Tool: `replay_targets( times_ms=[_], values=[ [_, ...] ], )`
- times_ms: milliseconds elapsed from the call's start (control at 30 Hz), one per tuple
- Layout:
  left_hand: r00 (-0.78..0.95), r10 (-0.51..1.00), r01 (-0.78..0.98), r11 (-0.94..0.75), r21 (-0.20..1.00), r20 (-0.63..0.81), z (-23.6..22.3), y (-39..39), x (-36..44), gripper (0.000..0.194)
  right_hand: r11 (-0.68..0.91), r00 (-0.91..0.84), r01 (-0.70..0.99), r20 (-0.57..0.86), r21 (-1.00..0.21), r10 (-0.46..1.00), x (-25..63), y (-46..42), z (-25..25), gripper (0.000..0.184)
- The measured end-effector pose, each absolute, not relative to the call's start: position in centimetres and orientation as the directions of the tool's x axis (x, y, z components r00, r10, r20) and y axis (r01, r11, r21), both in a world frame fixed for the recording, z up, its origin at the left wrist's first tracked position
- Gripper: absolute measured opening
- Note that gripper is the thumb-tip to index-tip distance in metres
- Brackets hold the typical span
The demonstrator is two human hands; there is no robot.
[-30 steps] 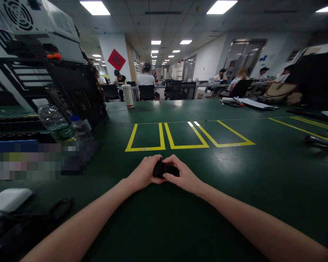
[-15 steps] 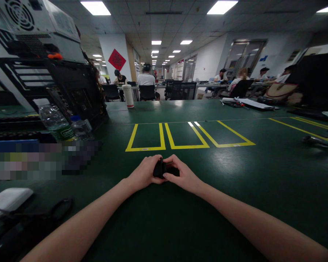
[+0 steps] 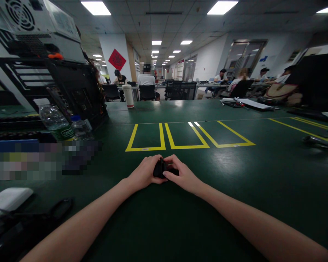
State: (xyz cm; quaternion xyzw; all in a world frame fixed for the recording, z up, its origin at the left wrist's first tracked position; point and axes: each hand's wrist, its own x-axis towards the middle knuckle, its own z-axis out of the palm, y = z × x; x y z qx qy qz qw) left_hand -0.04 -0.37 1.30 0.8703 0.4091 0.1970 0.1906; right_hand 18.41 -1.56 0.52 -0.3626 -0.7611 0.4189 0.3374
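Observation:
Both my hands meet over the green table [image 3: 164,225], around a small black object [image 3: 159,170] whose kind I cannot make out. My left hand [image 3: 144,171] wraps its far and near sides with thumb and fingers. From the right, my right hand [image 3: 182,176] pinches at the object's right part, the thumb near its lower edge and the fingers curled at the top. Dark space shows inside the right hand's curl. The fingers hide much of the object. Just beyond the hands lie yellow tape outlines [image 3: 146,149] on the tabletop.
Two plastic bottles [image 3: 54,120] and a stacked computer case [image 3: 79,91] stand at the left. Black cables [image 3: 30,225] and a white box [image 3: 9,202] lie front left. A white tumbler [image 3: 128,96] is at the far edge; papers [image 3: 254,103] lie back right. Several people sit beyond.

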Motion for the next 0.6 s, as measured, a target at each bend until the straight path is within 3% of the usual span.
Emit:
replay_targets(
  times_ms=[267,600],
  values=[
    [0.597,0.774,0.633,-0.616,0.468,0.211,1.0,-0.23,0.0,0.06,0.453,-0.495,0.262,0.285,-0.852,0.821,18.56,-1.21,0.14,0.017],
    [0.593,0.778,0.627,-0.607,0.489,0.207,1.1,-0.27,-0.04,0.056,0.411,-0.521,0.283,0.221,-0.866,0.825,18.4,-1.51,0.26,0.025]
  ],
)
